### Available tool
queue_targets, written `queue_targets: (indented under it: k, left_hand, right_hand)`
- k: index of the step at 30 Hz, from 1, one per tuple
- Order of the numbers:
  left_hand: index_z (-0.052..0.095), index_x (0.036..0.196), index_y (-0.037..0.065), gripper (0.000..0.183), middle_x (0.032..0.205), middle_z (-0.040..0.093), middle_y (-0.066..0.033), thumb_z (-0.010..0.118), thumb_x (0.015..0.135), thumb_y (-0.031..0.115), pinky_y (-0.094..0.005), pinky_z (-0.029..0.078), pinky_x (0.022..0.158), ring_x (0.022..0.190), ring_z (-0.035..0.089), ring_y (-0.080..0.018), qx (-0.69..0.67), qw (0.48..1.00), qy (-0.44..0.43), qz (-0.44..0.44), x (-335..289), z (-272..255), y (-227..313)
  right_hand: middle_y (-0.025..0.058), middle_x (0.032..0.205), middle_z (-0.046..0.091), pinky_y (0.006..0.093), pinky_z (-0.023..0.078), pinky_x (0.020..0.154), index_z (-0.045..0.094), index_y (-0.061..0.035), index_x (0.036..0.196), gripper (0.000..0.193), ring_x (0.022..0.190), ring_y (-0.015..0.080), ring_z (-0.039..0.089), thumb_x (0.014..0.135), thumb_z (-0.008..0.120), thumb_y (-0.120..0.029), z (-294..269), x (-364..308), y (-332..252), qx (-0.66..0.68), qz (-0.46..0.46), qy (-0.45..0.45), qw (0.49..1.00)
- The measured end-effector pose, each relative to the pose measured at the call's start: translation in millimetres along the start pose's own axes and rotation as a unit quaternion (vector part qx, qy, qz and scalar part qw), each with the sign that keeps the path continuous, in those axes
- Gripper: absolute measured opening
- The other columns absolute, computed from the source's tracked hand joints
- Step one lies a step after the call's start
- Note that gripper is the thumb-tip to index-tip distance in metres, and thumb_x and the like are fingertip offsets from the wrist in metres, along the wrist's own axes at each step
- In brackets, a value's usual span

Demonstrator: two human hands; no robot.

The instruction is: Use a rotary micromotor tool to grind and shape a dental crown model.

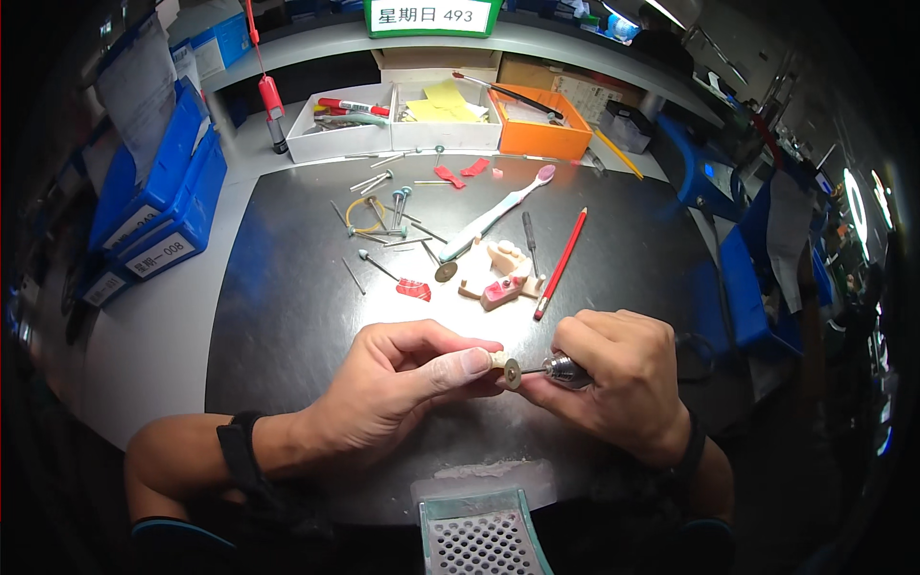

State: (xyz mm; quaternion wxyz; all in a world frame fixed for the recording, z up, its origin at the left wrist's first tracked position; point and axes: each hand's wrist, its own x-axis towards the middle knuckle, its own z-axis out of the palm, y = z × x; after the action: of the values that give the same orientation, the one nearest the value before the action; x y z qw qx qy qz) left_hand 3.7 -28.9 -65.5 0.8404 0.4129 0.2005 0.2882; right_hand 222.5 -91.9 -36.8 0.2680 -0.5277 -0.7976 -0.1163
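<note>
Between the thumb and fingers of my left hand (407, 383) is a small cream-coloured dental piece (498, 358), mostly covered by the fingertips. My right hand (618, 379) grips a metal rotary handpiece (565, 371). A thin shank runs from it to a small round disc (513, 373), which is at the dental piece; whether they touch I cannot tell. Beyond my hands stands a dental model (501, 273) with a pink gum section. A red pencil (562, 264) lies to its right, and a toothbrush (496, 213) lies behind it.
Several rotary burs (398, 206) and a loose disc (447, 272) lie scattered on the dark mat (287, 249). White trays (340, 144) and an orange tray (541, 139) line the back. Blue bins (172, 201) stand at left. A perforated grate (484, 541) sits at the near edge.
</note>
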Motion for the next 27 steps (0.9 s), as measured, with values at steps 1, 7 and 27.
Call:
queue_targets:
  k: [1, 7, 27]
  left_hand:
    - [0.066, 0.107, -0.004, 0.016, 0.111, 0.068, -0.0202, 0.061, 0.096, 0.008, -0.0412, 0.055, 0.096, 0.106, 0.067, -0.0290, -0.008, 1.000, -0.006, 0.004, 0.3, -0.5, 0.0]
    - [0.065, 0.104, -0.003, 0.013, 0.110, 0.068, -0.0203, 0.062, 0.096, 0.007, -0.0422, 0.055, 0.095, 0.105, 0.067, -0.0285, -0.008, 1.000, -0.005, 0.006, 0.8, -0.8, -0.3]
    - [0.070, 0.105, -0.004, 0.017, 0.100, 0.072, -0.0123, 0.066, 0.095, 0.010, -0.0265, 0.055, 0.088, 0.094, 0.069, -0.0142, -0.001, 1.000, -0.024, 0.015, 1.1, -0.7, 0.3]
  right_hand:
    - [0.0016, 0.056, 0.045, 0.0340, 0.040, 0.045, 0.052, -0.0113, 0.065, 0.045, 0.046, 0.0197, 0.051, 0.074, 0.079, -0.046, 0.0, 0.0, 0.5, -0.001, -0.002, 0.000, 1.000]
    - [0.0015, 0.055, 0.045, 0.0338, 0.040, 0.045, 0.052, -0.0117, 0.065, 0.045, 0.046, 0.0196, 0.051, 0.074, 0.079, -0.048, -0.1, -1.3, 0.8, -0.003, -0.005, -0.007, 1.000]
    - [0.0078, 0.061, 0.052, 0.0347, 0.038, 0.047, 0.055, -0.0051, 0.071, 0.045, 0.050, 0.0243, 0.052, 0.063, 0.090, -0.032, -0.2, 1.0, -4.5, 0.002, 0.006, -0.029, 1.000]
